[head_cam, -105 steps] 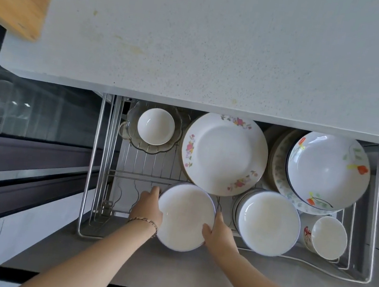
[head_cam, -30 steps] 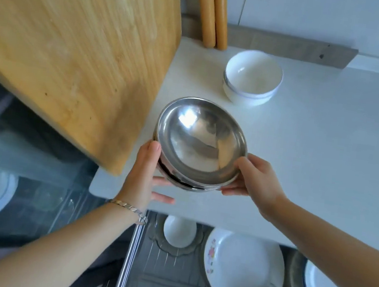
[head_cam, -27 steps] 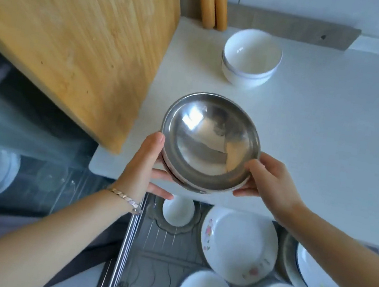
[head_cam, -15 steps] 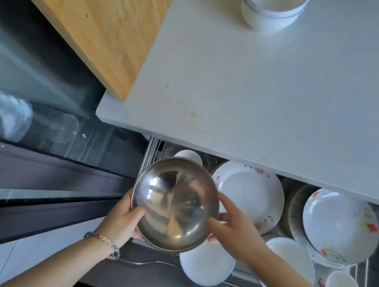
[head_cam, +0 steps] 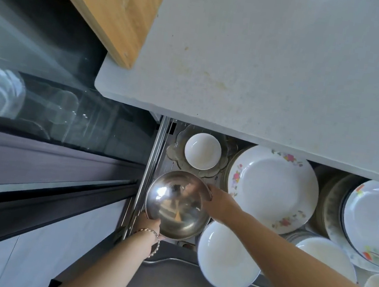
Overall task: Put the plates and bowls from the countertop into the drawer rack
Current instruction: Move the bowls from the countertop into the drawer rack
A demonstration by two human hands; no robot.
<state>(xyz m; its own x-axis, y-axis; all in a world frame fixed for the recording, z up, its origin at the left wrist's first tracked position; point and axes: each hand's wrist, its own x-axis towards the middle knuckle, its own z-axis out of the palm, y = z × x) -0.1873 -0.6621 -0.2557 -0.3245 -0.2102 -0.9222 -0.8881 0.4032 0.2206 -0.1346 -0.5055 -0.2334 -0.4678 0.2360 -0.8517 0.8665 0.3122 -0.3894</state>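
Holding steel bowl [head_cam: 178,204] over drawer rack [head_cam: 155,158] | left hand [head_cam: 148,228] under near rim, right hand [head_cam: 217,204] on far rim, both gripping | step: placing | next: seat flat, clear white bowl [head_cam: 228,255] right of hands, release

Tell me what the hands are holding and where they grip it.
Both hold the steel bowl by its rim: left hand at the near edge, right hand at the far right edge.

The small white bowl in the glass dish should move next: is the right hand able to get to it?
Likely not yet: the right hand grips the steel bowl, though nothing blocks the nearby small white bowl.
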